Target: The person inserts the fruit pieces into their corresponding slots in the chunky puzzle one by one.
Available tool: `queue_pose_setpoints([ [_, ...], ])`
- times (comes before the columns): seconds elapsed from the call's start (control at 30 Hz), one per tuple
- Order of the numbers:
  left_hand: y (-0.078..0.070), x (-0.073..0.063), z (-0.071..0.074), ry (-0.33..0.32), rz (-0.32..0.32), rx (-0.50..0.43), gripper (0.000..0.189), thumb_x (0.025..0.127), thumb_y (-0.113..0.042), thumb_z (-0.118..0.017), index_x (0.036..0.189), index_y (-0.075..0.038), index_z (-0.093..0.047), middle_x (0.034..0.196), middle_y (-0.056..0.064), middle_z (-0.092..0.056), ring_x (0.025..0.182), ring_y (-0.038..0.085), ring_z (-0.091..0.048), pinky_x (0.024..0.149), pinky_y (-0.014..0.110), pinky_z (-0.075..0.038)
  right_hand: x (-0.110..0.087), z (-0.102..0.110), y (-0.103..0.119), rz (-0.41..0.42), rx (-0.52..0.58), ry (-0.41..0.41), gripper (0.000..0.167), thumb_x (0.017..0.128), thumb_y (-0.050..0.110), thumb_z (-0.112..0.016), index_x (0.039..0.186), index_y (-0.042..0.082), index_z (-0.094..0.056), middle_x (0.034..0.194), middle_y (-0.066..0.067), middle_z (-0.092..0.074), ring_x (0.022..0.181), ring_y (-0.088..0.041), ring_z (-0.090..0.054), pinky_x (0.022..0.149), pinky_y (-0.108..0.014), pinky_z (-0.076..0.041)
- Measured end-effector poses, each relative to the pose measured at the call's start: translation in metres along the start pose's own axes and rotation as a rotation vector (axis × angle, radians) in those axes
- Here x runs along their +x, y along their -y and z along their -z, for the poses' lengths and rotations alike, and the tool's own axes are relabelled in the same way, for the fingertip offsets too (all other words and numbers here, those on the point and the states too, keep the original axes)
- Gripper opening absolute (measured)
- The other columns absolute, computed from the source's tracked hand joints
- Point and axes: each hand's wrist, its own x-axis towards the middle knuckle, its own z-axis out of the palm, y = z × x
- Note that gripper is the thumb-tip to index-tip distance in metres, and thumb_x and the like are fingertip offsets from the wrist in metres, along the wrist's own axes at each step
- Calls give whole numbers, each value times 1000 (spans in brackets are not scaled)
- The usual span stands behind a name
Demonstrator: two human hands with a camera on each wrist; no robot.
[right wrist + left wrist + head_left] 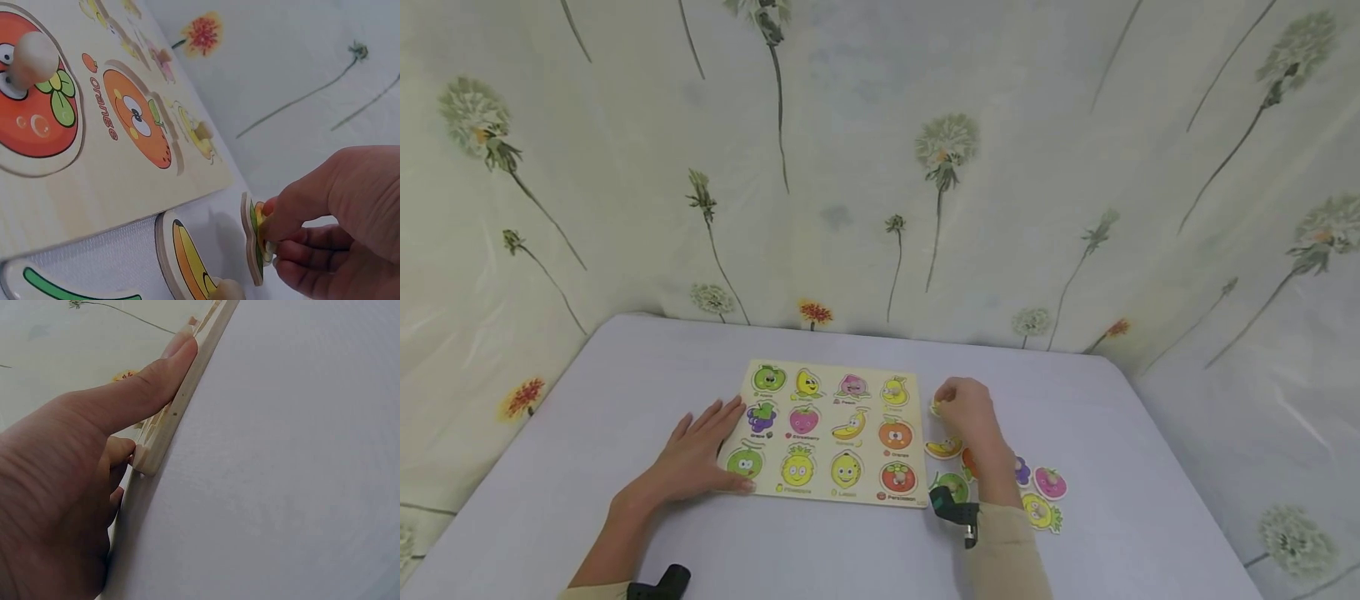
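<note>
A wooden fruit puzzle board (822,467) lies on the table. My left hand (700,458) rests against its left side, fingers fairly straight along that edge and thumb (144,390) along the front edge. Beyond the board's right edge, my right hand (967,412) pinches a knobbed puzzle piece (252,240) between thumb and fingers. That piece stands nearly edge-on, showing green and yellow; I cannot tell which fruit it is. Just beside it lies the banana piece (181,256). Knobbed persimmon (37,119), pear (895,392) and peach (853,386) pieces sit in the board.
Right of the board lie loose pieces: a green melon (953,486), an orange (970,465) partly hidden by the right arm, grapes (1022,472), a strawberry (1050,483) and a pineapple (1041,512). A flowered cloth (850,250) hangs behind the white table (820,550).
</note>
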Motion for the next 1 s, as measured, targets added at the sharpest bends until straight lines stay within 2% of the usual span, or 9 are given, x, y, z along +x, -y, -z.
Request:
queue_pose_setpoints([
  [0.53, -4, -1, 3, 11, 13, -9, 126, 61, -69, -81, 157, -9, -27, 166, 11, -24, 153, 40, -17, 120, 68, -7, 1, -10, 15, 43, 32, 20, 21, 90, 4, -59, 107, 6, -72, 109, -11, -69, 103, -27, -61, 90, -43, -54],
  [0.77, -3, -1, 4, 12, 16, 3, 126, 61, -69, -81, 157, -9, -27, 166, 11, -24, 153, 40, -18, 119, 68, -8, 0, -15, 23, 58, 62, 37, 20, 89, 5, -62, 106, 7, -72, 109, -9, -68, 100, -25, -59, 89, -40, -53],
  [1.0, -4, -1, 3, 12, 18, -15, 127, 60, -70, -80, 157, -8, -27, 166, 11, -24, 153, 40, -16, 120, 68, -7, 2, -20, 26, 118, 57, 23, 16, 88, 5, -65, 101, 7, -73, 107, -9, -68, 99, -25, -59, 89, -41, -53],
])
